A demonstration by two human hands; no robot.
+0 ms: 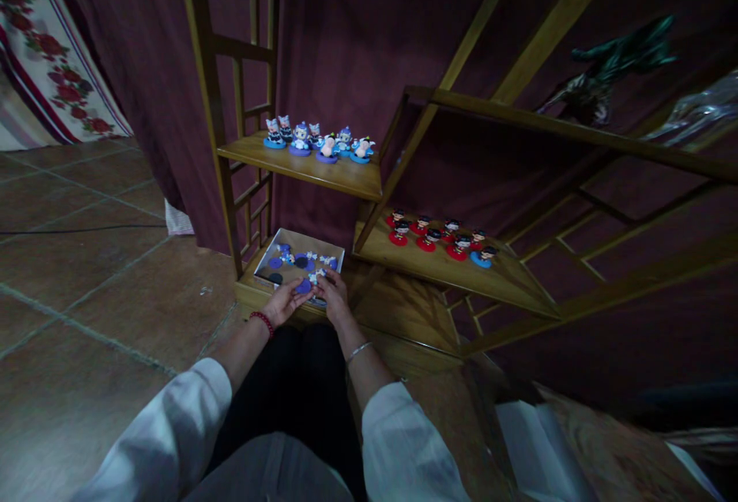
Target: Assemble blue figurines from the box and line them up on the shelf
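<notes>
My left hand (284, 303) is closed on a round purple base (303, 286) at the near side of a shallow white box. My right hand (335, 292) pinches a small white-and-blue figurine (317, 276) right beside that base; whether the two parts are joined I cannot tell. Inside the box (266, 260) lie several more small figurines (328, 261) and loose discs, among them a purple disc (275, 263) and a dark disc (276, 278). The box rests on the lowest board of a wooden shelf unit.
Several blue-and-white figurines (300, 137) stand on the upper left shelf (323, 171). On the lower right shelf (392, 252) are several red-based figurines (430, 238) and one with a blue base (483, 257). A dark green sculpture (623, 56) sits higher at right. Wooden posts (201, 64) frame the left.
</notes>
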